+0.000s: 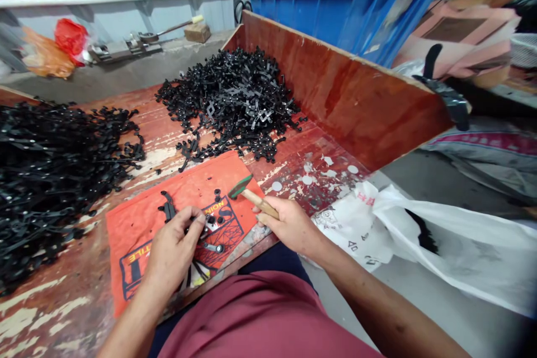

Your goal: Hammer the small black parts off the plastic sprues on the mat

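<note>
Maroon shirt [268, 319] nearest, cut off at bottom; hides part of the table's near edge. Left hand [174, 243]: thumb and finger narrow at a small metal part [210, 224], mostly covered; pinch or mere touch, cannot tell. Right hand [289, 221]: closed round wooden handle of green-headed hammer [255, 196], head over orange sheet [180, 190]. Black clip [168, 205] lies just beyond left fingers. Left pile [54, 173] runs out of view; far pile [239, 100] beside red board [344, 95]. Scuffed tabletop [157, 156] shows between piles. White bag [356, 229] right of table edge, contents unclear.
</note>
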Available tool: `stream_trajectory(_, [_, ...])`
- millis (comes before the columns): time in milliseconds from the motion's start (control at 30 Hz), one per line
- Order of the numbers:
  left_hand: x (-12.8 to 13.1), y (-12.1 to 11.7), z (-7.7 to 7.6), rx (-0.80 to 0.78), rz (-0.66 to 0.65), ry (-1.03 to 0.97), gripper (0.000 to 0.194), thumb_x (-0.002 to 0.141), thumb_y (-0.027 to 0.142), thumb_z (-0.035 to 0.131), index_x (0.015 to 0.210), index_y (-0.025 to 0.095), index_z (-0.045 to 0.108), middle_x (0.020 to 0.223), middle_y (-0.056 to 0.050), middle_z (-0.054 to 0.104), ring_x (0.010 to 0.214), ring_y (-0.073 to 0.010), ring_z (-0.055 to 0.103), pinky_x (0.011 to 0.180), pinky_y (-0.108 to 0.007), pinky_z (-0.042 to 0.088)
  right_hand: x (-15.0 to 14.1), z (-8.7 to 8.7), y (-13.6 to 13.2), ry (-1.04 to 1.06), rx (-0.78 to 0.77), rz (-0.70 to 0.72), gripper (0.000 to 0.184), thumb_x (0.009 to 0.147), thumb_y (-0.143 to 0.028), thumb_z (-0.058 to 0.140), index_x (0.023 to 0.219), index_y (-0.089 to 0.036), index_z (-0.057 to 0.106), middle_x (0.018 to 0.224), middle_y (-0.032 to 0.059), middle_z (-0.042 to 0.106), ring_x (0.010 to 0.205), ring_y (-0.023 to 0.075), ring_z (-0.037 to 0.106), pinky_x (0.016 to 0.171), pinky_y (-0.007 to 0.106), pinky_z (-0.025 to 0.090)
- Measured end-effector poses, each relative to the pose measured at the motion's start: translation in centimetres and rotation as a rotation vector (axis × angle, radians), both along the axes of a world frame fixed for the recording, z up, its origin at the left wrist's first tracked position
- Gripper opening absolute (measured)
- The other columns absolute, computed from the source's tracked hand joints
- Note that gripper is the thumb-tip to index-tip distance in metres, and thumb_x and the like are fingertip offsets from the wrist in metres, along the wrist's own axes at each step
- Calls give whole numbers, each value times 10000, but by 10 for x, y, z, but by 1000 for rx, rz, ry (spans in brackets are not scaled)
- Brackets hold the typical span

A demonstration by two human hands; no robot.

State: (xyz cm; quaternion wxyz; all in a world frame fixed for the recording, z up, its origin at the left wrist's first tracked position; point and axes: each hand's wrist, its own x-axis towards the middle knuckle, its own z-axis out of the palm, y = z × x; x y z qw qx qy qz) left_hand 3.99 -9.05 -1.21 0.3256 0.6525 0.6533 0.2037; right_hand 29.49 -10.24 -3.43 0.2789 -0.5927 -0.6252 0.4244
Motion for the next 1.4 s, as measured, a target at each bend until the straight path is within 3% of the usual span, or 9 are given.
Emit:
stream_trajectory(233, [2, -1, 1, 2, -33, -3, 259, 886, 456, 487, 797, 236, 591, 659, 31, 607, 653, -175, 552, 632, -245, 405, -1, 1, 3, -5, -7, -5, 163, 864, -218, 575, 949, -191, 711, 712, -30, 670, 594, 121, 532, 560, 220, 363])
stream_trajectory(333, [4, -1, 1, 6, -25, 32, 250, 878, 447, 481, 787, 242, 591, 625, 38, 590, 622, -171, 542, 612, -242, 392, -1, 10, 0, -70, 13, 18, 187, 892, -240, 580, 996, -190, 727, 764, -8, 714, 641, 142, 595, 596, 229, 421])
stream_trajectory(433, [4, 1, 0, 1, -19, 42, 251, 873, 440, 478, 781, 241, 600, 619, 38, 594, 610, -169, 543, 600, -241, 386, -6, 26, -6, -117, 129, 78, 359, 978, -263, 506, 1311, -256, 640, 1126, 30, 745, 906, 180, 688, 805, 276, 501])
stream_trajectory(533, [1, 4, -1, -23, -59, 39, 281, 885, 444, 464, 759, 234, 602, 635, 30, 615, 628, -174, 560, 607, -245, 391, -15, 36, -13, -146, 225, 161, 465, 1032, -251, 428, 1486, -348, 459, 1388, -4, 624, 1135, 176, 653, 992, 304, 470])
stream_trajectory(700, [-2, 3, 4, -28, -119, 103, 316, 918, 452, 420, 793, 245, 623, 702, -10, 668, 715, -222, 619, 657, -284, 408, -27, 30, -18, -350, 260, 248, 478, 1017, -254, 478, 1489, -325, 458, 1248, 19, 712, 1043, 207, 702, 908, 323, 532])
stream_trajectory(933, [2, 1, 4, -9, -96, 193, 183, 930, 373, 390, 900, 259, 530, 749, 4, 650, 732, -222, 615, 666, -293, 370, -22, 34, -12, -310, 187, 254, 480, 1023, -252, 465, 1487, -375, 451, 1343, -13, 654, 1085, 195, 694, 957, 326, 528])
stream_trajectory(1100, [2, 5, -3, -18, -115, 107, 216, 920, 395, 407, 809, 252, 524, 644, 37, 578, 627, -177, 552, 599, -265, 337, -22, 50, -14, -211, 242, 244, 479, 1052, -218, 392, 1500, -385, 423, 1454, -36, 555, 1194, 168, 636, 1026, 309, 489])
stream_trajectory(1233, [-2, 7, -4, -28, -117, 82, 244, 932, 408, 407, 807, 243, 536, 637, 34, 566, 629, -178, 550, 596, -267, 343, -28, 48, -18, -317, 233, 300, 480, 1039, -246, 440, 1507, -354, 426, 1360, 4, 644, 1133, 189, 672, 999, 322, 507])
stream_trajectory(1400, [-7, 5, -2, -17, -142, -51, 291, 954, 430, 386, 899, 234, 594, 804, -12, 654, 767, -200, 598, 687, -289, 413, -29, 42, -16, -427, 230, 307, 485, 1034, -267, 449, 1513, -342, 418, 1261, 18, 707, 1056, 200, 702, 940, 323, 528])
